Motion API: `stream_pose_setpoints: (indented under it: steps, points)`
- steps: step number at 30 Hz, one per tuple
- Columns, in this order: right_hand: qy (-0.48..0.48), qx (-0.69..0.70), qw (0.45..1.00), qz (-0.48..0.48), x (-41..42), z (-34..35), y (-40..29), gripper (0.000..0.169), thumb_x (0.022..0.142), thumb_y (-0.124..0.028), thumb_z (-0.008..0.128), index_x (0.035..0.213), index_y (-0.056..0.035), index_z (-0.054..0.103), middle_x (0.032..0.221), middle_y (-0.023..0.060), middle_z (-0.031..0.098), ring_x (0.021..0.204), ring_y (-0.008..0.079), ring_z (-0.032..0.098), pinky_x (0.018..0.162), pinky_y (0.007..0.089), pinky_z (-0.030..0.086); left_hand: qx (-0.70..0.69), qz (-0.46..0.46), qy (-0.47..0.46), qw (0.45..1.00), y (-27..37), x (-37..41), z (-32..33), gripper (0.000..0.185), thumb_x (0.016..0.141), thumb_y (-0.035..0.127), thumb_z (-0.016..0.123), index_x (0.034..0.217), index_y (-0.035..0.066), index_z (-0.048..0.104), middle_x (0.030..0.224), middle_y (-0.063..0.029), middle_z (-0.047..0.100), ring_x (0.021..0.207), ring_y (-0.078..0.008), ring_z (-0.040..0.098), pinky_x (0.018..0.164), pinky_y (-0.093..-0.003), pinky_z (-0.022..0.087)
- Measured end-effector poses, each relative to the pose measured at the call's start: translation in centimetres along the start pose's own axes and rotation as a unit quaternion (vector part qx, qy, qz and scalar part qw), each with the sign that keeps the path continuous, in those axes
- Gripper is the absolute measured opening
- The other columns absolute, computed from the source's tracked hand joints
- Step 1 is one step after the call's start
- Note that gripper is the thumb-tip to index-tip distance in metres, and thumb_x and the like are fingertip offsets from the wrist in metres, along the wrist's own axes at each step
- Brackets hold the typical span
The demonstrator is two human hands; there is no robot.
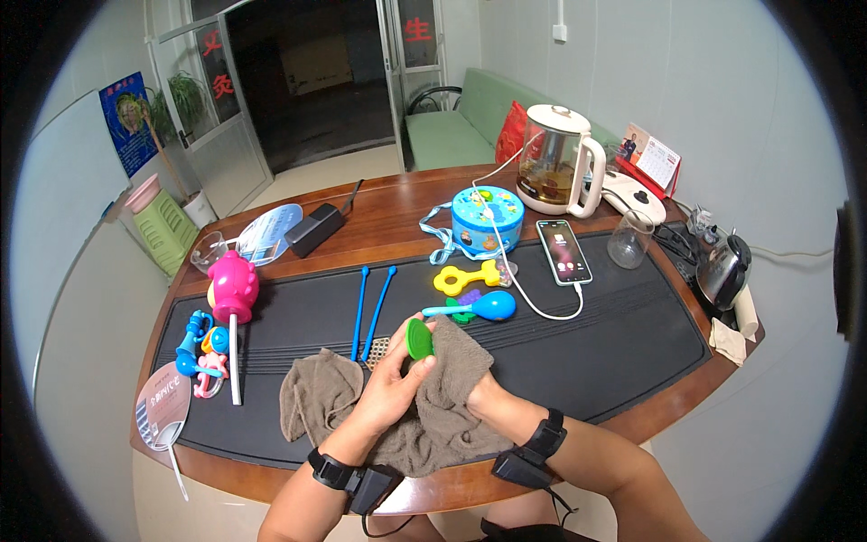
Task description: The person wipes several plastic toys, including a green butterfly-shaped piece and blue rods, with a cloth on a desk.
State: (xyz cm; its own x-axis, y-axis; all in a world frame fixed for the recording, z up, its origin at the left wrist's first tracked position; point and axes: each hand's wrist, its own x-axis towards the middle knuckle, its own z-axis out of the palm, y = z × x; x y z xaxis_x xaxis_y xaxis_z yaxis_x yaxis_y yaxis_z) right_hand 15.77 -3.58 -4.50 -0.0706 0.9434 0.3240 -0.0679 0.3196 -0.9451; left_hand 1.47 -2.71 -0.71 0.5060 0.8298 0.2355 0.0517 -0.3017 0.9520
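My left hand (391, 387) grips a round green toy piece (419, 339) between thumb and fingers. A brown towel (455, 366) is draped over my right hand (479, 395), whose fingers are hidden; the cloth it holds presses against the green piece. The rest of the towel lies bunched on the black tea tray (609, 352). Just beyond my hands are a blue maraca (493, 306), a purple and green toy (466, 308) and a yellow flower-shaped rattle (467, 276). Two blue sticks (360, 311) lie to the left, near a small lattice piece (377, 352) partly covered by my left hand.
A blue toy drum (488, 223), a glass kettle (552, 162), a phone (563, 252) with a white cable and a glass cup (630, 240) stand toward the back right. At left are a pink toy hammer (234, 288), small plastic toys (203, 352) and a hand fan (164, 406).
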Motion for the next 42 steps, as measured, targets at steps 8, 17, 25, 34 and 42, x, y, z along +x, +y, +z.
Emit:
stream_pose_setpoints:
  steps: [8, 17, 25, 34, 42]
  points:
    - [-0.110, -0.100, 0.987, 0.057, 0.6, 0.6, -1.4, 0.045, 0.095, -0.015, 0.043, 0.137, -0.0041, 0.032, 0.137, 0.0087, 0.040, 0.123, 0.0189, 0.042, 0.102, 0.0322, 0.036, -0.186, -0.056, 0.047, 0.980, -0.2, 0.4, -0.2, 0.046, 0.093, 0.022, 0.052, 0.134, 0.003, 0.040, 0.138, -0.0108, 0.042, 0.128, -0.0203, 0.037, 0.108, -0.0338, 0.025]
    - [-0.162, -0.276, 0.945, 0.070, 0.7, 0.8, -1.7, 0.043, 0.088, -0.022, 0.050, 0.126, -0.0035, 0.040, 0.128, 0.0124, 0.046, 0.117, 0.0229, 0.045, 0.098, 0.0329, 0.036, -0.184, -0.087, 0.144, 0.968, -0.1, 0.7, -0.8, 0.041, 0.091, 0.017, 0.057, 0.126, 0.000, 0.045, 0.122, -0.0099, 0.055, 0.112, -0.0161, 0.050, 0.099, -0.0294, 0.037]
    - [-0.009, -0.197, 0.979, 0.043, 0.5, 0.1, -2.8, 0.031, 0.087, -0.016, 0.058, 0.114, -0.0057, 0.049, 0.108, 0.0050, 0.051, 0.098, 0.0130, 0.050, 0.084, 0.0299, 0.043, -0.054, -0.022, 0.067, 0.996, -0.8, 0.1, 0.2, 0.033, 0.081, 0.008, 0.066, 0.112, 0.002, 0.058, 0.114, -0.0039, 0.058, 0.110, -0.0156, 0.051, 0.098, -0.0329, 0.036]
    - [-0.077, -0.132, 0.988, 0.026, 0.5, 0.4, 1.2, 0.037, 0.083, -0.019, 0.055, 0.115, -0.0021, 0.048, 0.110, 0.0171, 0.054, 0.104, 0.0266, 0.054, 0.088, 0.0336, 0.043, -0.121, -0.082, 0.134, 0.980, 0.6, 0.5, -0.3, 0.031, 0.084, 0.013, 0.067, 0.111, 0.005, 0.055, 0.111, -0.0052, 0.058, 0.099, -0.0120, 0.054, 0.084, -0.0250, 0.045]
    - [-0.048, -0.026, 0.996, 0.070, 0.5, 0.9, -1.3, 0.031, 0.095, -0.020, 0.046, 0.122, -0.0056, 0.046, 0.116, 0.0032, 0.052, 0.104, 0.0111, 0.052, 0.090, 0.0273, 0.043, -0.190, -0.053, 0.095, 0.976, 0.5, 0.3, -0.2, 0.025, 0.082, 0.008, 0.069, 0.101, 0.005, 0.053, 0.112, -0.0062, 0.060, 0.100, -0.0115, 0.055, 0.087, -0.0260, 0.045]
